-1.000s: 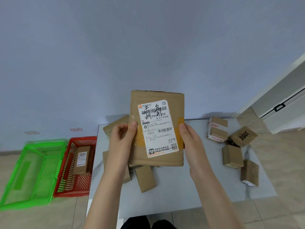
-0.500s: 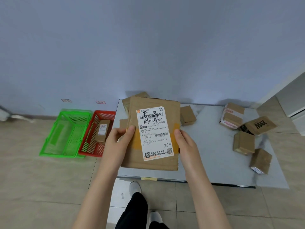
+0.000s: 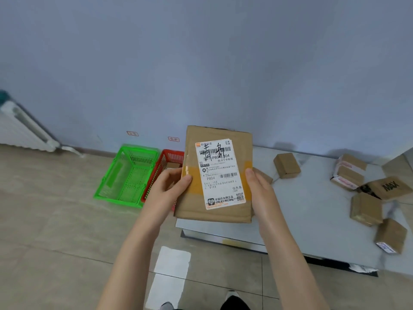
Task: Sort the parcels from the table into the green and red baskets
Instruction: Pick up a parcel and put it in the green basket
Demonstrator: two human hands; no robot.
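Both bare forearms reach forward, the left hand (image 3: 171, 186) and right hand (image 3: 260, 190) gripping opposite side edges of a flat cardboard parcel (image 3: 218, 175) between them, thumbs on its front, fingers hidden behind.

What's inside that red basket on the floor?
One brown parcel shows inside the red basket. The rest of the basket is covered by the left hand and the large labelled parcel it holds.

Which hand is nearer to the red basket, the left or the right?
Left. The left hand grips the parcel on the side toward the red basket; the right hand grips its far side.
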